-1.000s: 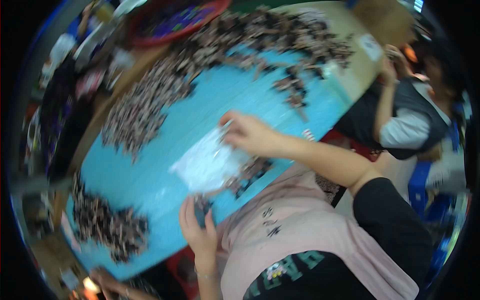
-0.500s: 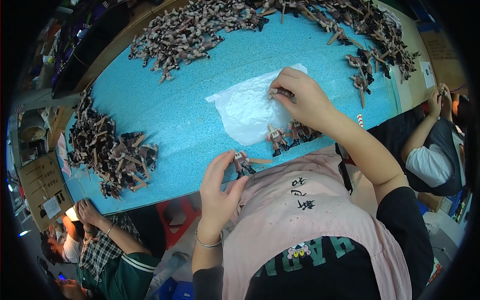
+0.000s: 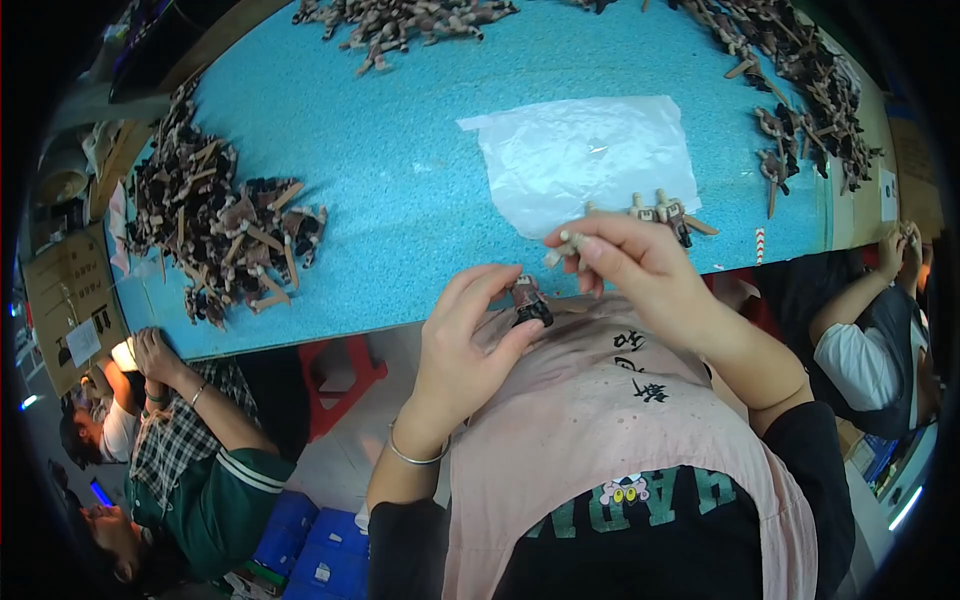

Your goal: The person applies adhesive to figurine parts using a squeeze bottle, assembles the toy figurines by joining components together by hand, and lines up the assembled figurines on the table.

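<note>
I have the left hand point(image 3: 462, 352) just below the middle of my view, its forearm rising from 7 o'clock and its fingers reaching toward 1 o'clock. Thumb and fingertips close from both sides on a dark toy figure point(image 3: 528, 300), so this grip is narrow. The right hand point(image 3: 648, 262) comes in from 4 o'clock, knuckles up, fingers toward 10 o'clock; it pinches a small pale piece point(image 3: 573, 243). I see the two hands near each other, apart.

The toy figure is just beside the right hand's fingertips, at the near edge of the worktop point(image 3: 400, 160). Its long axis runs roughly from 12 to 6 o'clock, tipped a little, with the black legs at the 6 o'clock end. The small pale piece sticks out past the thumb toward 10 o'clock; I cannot tell its exact turn.

The worktop's near edge slants from 8 o'clock up to 3 o'clock, passing close to the hands, with the pink apron point(image 3: 590, 410) right below. At 1 o'clock I see a plastic sheet point(image 3: 590, 140), and more figures point(image 3: 672, 213) at its near corner, partly behind the right hand. Bare blue surface opens toward 11 o'clock, bounded by a left pile point(image 3: 215, 220) at 10 o'clock and a far pile point(image 3: 400, 20) near 12.
</note>
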Demonstrator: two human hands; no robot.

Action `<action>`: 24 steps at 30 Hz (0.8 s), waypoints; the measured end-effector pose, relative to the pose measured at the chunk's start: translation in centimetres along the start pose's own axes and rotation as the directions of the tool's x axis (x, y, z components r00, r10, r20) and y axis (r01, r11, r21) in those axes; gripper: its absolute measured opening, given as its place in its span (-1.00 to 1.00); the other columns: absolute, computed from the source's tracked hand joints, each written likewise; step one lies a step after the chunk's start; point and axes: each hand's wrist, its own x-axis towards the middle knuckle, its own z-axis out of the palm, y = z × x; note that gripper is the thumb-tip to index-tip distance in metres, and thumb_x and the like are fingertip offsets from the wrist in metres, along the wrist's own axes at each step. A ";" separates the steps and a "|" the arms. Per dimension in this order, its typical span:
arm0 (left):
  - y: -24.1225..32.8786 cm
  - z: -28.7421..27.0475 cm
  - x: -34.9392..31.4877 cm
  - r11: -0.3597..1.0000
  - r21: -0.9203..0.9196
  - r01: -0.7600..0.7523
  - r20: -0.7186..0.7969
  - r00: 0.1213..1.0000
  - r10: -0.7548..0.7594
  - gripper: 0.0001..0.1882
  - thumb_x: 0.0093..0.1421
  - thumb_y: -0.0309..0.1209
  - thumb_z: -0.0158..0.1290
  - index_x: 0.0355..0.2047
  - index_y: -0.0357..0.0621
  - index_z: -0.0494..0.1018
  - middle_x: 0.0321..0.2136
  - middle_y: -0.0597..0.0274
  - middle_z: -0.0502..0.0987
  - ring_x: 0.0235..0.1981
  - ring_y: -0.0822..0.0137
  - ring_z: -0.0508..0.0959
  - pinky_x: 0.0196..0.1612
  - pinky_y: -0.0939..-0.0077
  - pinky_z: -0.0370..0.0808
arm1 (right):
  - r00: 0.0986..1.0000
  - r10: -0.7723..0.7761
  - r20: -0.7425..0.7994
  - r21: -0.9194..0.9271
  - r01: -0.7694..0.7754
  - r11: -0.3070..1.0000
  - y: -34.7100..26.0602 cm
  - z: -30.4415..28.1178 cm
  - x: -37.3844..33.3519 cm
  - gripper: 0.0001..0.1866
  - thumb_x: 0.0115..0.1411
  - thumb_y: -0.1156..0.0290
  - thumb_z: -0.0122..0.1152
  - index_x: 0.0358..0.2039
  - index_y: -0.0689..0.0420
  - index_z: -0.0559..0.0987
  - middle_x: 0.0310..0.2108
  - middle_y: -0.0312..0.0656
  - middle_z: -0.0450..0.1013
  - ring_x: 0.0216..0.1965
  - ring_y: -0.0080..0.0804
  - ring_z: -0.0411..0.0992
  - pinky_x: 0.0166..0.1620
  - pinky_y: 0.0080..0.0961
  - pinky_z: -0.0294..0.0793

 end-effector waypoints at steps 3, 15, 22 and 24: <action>-0.5 0.2 0.0 1.000 0.000 -0.029 -0.015 0.999 0.029 -0.50 -0.07 -0.48 0.28 -0.07 -0.28 0.44 -0.14 0.01 0.47 -0.15 0.14 0.53 -0.08 0.37 0.50 | 0.987 -0.142 0.078 -0.225 0.156 0.962 1.0 1.1 -0.3 -0.75 0.25 0.50 0.04 -0.08 0.27 0.51 -0.18 -0.19 0.41 -0.25 -0.52 0.42 -0.15 -0.60 0.41; -0.6 -0.1 0.0 0.999 0.028 -0.038 0.020 0.999 0.037 -0.48 -0.12 -0.48 0.30 -0.09 -0.27 0.46 -0.14 0.03 0.47 -0.14 0.13 0.52 -0.08 0.36 0.48 | 0.954 -0.257 0.153 -0.519 0.299 0.800 1.5 2.3 -0.4 -0.72 0.05 0.59 0.21 -0.17 0.24 0.56 -0.20 -0.10 0.41 -0.18 -0.26 0.44 -0.16 -0.48 0.44; -0.6 0.0 -0.1 1.000 0.015 -0.020 0.011 1.000 0.020 -0.47 -0.12 -0.47 0.31 -0.08 -0.26 0.46 -0.14 0.04 0.47 -0.13 0.12 0.51 -0.08 0.35 0.48 | 0.954 -0.277 0.111 -0.502 0.295 0.813 1.8 2.6 -0.5 -0.76 0.05 0.56 0.22 -0.22 0.26 0.55 -0.23 -0.08 0.40 -0.24 -0.17 0.43 -0.21 -0.40 0.41; -0.6 -0.1 0.0 0.997 0.054 -0.055 0.020 0.998 0.054 -0.48 -0.10 -0.48 0.30 -0.07 -0.25 0.46 -0.13 0.06 0.47 -0.14 0.21 0.52 -0.11 0.42 0.50 | 0.958 -0.269 0.099 -0.479 0.283 0.831 1.9 2.6 -0.5 -0.75 0.04 0.56 0.23 -0.22 0.26 0.55 -0.23 -0.09 0.40 -0.25 -0.19 0.43 -0.22 -0.41 0.42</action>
